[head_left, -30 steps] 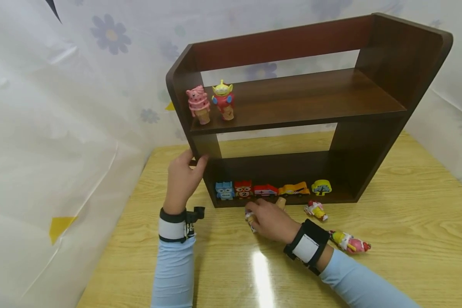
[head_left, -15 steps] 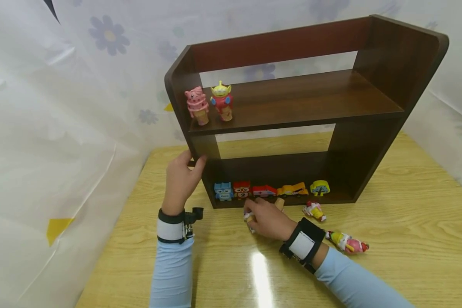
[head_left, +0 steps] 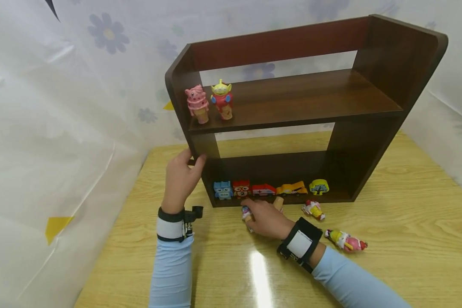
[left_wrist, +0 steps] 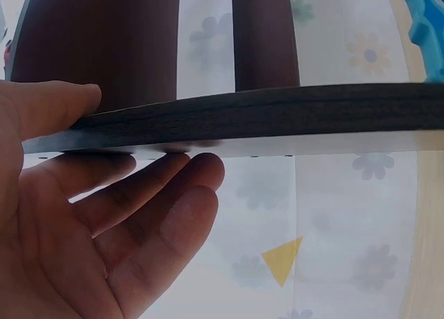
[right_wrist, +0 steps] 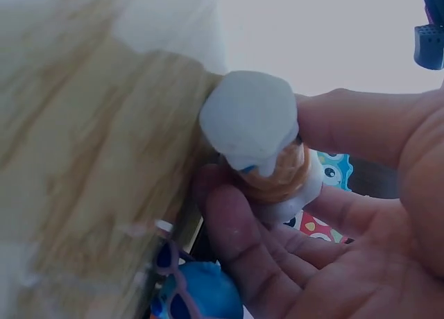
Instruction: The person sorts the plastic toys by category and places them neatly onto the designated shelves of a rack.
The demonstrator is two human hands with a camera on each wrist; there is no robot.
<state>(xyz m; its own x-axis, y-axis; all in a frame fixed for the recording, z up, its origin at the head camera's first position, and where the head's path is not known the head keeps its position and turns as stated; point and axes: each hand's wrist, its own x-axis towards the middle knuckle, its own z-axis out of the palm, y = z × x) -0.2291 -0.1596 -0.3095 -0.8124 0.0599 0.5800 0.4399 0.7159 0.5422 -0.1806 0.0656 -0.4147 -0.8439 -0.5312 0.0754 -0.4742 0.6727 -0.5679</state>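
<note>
My left hand (head_left: 181, 179) grips the left side panel of a dark wooden shelf (head_left: 304, 96); in the left wrist view the thumb lies on its inner face and the fingers on the outer. At the shelf's front foot, my right hand (head_left: 270, 219) pinches an ice-cream-cone figurine (right_wrist: 253, 121) with a white top, low over the table. Part of that figurine shows beside the fingers in the head view. Another cone toy (head_left: 278, 202) pokes out behind the right hand, mostly hidden. A blue figure with glasses (right_wrist: 208, 291) appears below in the right wrist view.
On the upper board stand a pink ice-cream figurine (head_left: 197, 104) and an alien figurine (head_left: 221, 99). The lower board holds a blue owl (head_left: 223, 191), red owl (head_left: 241, 189), ambulance (head_left: 263, 190), yellow truck (head_left: 291, 188) and tree (head_left: 318, 187). More figurines (head_left: 313, 209) lie on the table (head_left: 215, 265).
My right hand has shifted slightly left, and a blue-purple patch of its figurine now shows beside the fingers. My left hand keeps its grip on the shelf.
</note>
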